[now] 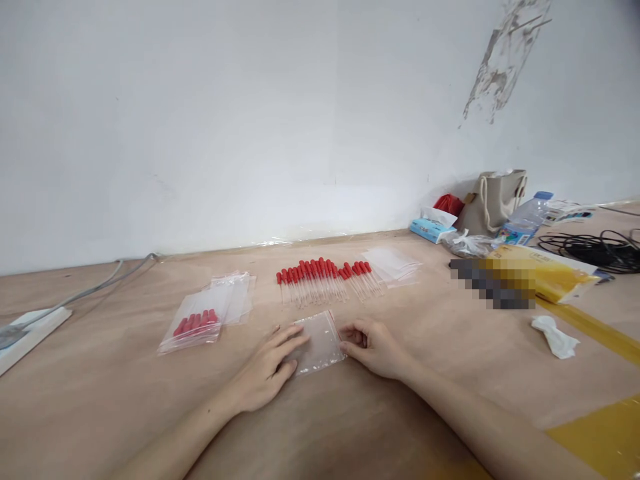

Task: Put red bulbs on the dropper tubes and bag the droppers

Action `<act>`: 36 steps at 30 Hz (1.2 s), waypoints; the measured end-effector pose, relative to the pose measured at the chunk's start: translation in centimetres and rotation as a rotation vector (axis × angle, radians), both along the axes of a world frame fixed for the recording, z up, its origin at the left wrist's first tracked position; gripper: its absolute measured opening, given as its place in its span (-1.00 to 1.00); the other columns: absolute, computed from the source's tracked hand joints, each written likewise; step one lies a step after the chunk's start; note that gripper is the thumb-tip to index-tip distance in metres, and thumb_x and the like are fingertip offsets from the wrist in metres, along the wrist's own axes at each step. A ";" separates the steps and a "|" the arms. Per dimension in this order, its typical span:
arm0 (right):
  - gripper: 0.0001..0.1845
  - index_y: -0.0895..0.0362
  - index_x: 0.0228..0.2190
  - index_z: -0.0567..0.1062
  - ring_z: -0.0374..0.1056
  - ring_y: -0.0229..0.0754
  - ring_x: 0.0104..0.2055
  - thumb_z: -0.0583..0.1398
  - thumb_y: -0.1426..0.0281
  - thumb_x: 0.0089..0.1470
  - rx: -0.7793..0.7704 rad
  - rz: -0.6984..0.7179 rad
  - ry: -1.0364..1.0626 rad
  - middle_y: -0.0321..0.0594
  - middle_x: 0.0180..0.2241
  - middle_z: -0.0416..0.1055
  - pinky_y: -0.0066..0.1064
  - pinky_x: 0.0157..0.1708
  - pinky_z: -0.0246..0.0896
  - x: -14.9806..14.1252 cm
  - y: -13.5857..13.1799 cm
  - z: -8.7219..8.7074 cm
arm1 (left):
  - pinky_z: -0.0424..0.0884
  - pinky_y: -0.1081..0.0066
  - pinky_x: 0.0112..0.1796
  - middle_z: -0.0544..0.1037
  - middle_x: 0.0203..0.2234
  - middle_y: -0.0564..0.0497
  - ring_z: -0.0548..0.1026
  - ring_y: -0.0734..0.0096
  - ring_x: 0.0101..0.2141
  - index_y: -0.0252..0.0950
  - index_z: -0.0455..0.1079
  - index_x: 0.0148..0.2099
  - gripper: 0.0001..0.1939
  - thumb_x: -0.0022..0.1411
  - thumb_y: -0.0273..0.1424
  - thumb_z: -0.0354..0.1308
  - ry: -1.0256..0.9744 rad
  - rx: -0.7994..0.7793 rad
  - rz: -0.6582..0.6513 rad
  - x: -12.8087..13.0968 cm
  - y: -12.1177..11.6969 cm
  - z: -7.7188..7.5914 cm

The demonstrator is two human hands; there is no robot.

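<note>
A small clear zip bag lies flat on the brown table between my hands. My left hand rests on its left part with fingers stretched out flat. My right hand has its fingers curled, pinching the bag's right edge. Just beyond the bag lies a row of several glass droppers with red bulbs. To the left, a filled bag with red-bulbed droppers sits on the table, with more clear bags behind it.
A stack of empty clear bags lies right of the droppers. Far right: tissue pack, beige bag, water bottle, yellow package, black cables, crumpled tissue. A white power strip is at left.
</note>
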State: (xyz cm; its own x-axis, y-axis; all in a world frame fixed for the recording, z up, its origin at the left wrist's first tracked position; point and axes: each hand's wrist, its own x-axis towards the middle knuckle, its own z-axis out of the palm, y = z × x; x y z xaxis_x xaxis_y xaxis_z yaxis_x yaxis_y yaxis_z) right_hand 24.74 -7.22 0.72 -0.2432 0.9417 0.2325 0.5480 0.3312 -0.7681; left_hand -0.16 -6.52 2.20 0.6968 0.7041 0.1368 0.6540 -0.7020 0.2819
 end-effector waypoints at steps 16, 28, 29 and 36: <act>-0.74 0.15 -0.39 0.41 0.24 -0.32 -0.57 0.24 0.40 -0.26 -0.196 -0.150 0.161 -0.32 -0.58 0.40 -0.49 -0.54 0.13 -1.2 0.7 -1.1 | 0.00 0.07 0.09 0.10 0.16 0.05 0.03 0.23 0.14 -0.05 0.09 0.16 -0.60 0.27 -0.33 -0.15 0.047 0.086 -0.044 0.5 0.1 -0.6; -0.81 0.08 -0.52 0.51 0.27 -0.11 -0.17 0.24 0.22 -0.16 0.208 0.113 -0.114 -0.17 -0.25 0.41 -0.27 -0.16 0.12 -0.8 -0.1 0.2 | -0.01 0.07 0.09 0.09 0.16 0.04 0.02 0.23 0.15 -0.09 0.05 0.18 -0.58 0.27 -0.33 -0.14 0.041 0.079 -0.049 0.5 0.1 -0.6; -0.82 0.07 -0.50 0.52 0.23 -0.08 -0.09 0.22 0.23 -0.14 0.257 0.188 -0.124 -0.16 -0.19 0.40 -0.24 -0.09 0.09 -0.6 0.1 0.4 | -0.01 0.07 0.10 0.09 0.16 0.04 0.02 0.24 0.15 -0.10 0.03 0.19 -0.57 0.27 -0.33 -0.14 0.035 0.074 -0.045 0.5 0.1 -0.6; -0.76 0.07 -0.30 0.51 0.31 -0.18 -0.15 0.08 0.32 0.04 0.310 0.527 -0.235 -0.18 -0.28 0.45 -0.33 -0.06 0.11 0.4 0.8 1.3 | -0.01 0.09 0.10 0.14 0.14 0.02 0.05 0.26 0.14 -0.13 0.01 0.20 -0.55 0.27 -0.30 -0.13 0.001 0.057 -0.037 0.5 0.2 -0.6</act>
